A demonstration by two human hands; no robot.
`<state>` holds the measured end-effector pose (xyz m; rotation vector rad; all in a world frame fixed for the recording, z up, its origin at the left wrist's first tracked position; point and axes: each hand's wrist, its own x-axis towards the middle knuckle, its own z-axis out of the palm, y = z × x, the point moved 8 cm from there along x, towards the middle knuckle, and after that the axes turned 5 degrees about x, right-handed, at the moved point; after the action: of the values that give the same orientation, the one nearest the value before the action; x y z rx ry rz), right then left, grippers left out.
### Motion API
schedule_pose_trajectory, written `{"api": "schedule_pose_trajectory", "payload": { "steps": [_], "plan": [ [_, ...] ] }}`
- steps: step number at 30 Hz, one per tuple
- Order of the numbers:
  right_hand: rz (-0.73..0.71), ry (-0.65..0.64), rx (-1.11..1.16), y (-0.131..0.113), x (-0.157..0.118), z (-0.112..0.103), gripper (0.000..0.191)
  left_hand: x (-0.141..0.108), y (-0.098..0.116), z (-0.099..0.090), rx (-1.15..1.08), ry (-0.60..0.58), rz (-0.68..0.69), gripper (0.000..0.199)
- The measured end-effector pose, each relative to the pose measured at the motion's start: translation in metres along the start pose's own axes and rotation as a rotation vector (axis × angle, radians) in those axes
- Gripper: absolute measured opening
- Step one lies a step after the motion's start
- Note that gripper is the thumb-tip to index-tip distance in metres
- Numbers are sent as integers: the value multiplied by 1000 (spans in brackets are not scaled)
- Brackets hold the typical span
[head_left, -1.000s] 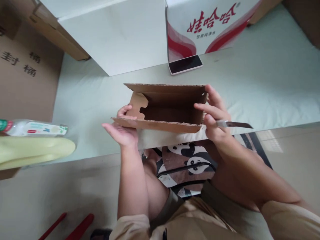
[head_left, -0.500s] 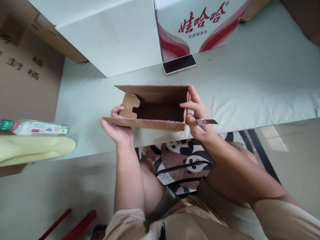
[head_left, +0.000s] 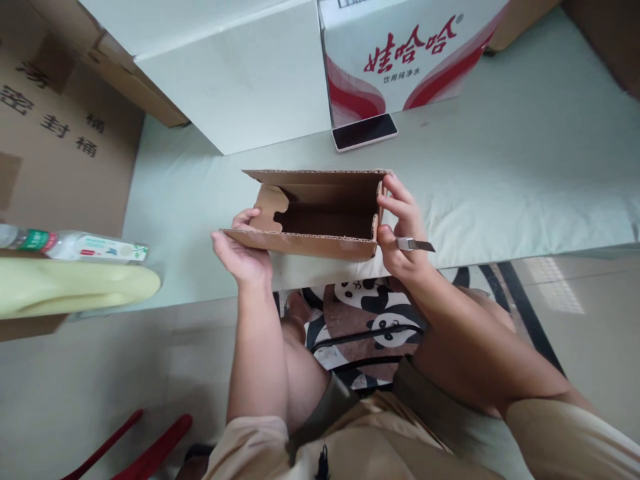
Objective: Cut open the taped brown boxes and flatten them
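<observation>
An open brown cardboard box (head_left: 315, 247) is held just above the table's near edge, its opening facing me and its dark inside showing. My left hand (head_left: 250, 257) grips the left end, with the palm against the near flap and fingers by the small notched tab (head_left: 269, 208). On the right, my right hand (head_left: 403, 227) clasps the short side, fingers along the edge and thumb at the near corner. A flat dark metal strip with a silver clip (head_left: 414, 245) juts rightward from between the right-hand fingers; the rest of it is hidden.
A smartphone (head_left: 365, 132) lies before a white-and-red carton (head_left: 400, 73). Beside that stands a large white box (head_left: 240, 87). To the left are a big brown carton (head_left: 65, 147), a plastic bottle (head_left: 75, 245) and a pale yellow object (head_left: 80, 287) on the pale-green-covered table (head_left: 525, 167).
The view has shifted slightly, so the box and most surroundings sit a little further right. Both hands keep their hold on the box.
</observation>
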<state>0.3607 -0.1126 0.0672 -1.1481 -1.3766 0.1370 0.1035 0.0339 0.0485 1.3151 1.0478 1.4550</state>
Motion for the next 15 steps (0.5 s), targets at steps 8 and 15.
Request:
{"api": "schedule_pose_trajectory", "payload": {
  "steps": [8, 15],
  "plan": [
    [-31, 6, 32, 1, 3, -9, 49, -9, 19, 6, 55, -97, 177, 63],
    [57, -14, 106, 18, 0, -6, 42, -15, 6, 13, 21, -248, 71, 65]
  ]
}}
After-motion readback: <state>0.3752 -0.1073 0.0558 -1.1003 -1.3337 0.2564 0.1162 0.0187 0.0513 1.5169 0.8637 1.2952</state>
